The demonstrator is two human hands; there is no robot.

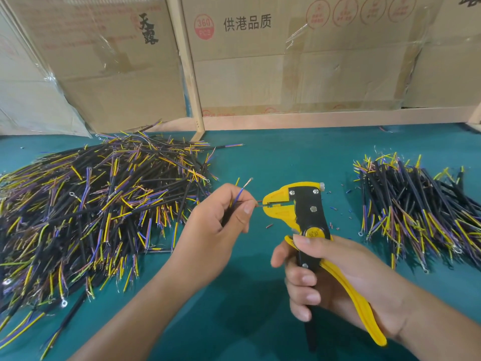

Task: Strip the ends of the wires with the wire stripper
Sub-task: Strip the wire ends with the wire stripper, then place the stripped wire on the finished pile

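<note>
A teal surface [273,157] runs back to taped cardboard boxes [299,61] and a pale wooden post [186,66]. A big wire pile [99,204] lies left, a smaller pile [421,207] right. The left hand [216,225] pinches a wire [238,196], its end in the yellow head of the wire stripper [304,212]. The right hand [335,280] has its fingers clenched round the handles.

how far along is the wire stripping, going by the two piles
Likely done: the smaller pile on the right, with insulation scraps scattered beside it. In hand: the left hand pinches a wire, one end fed into the wire stripper gripped by the right hand. Left: apparently the far bigger pile on the left, so most of the job remains.
</note>
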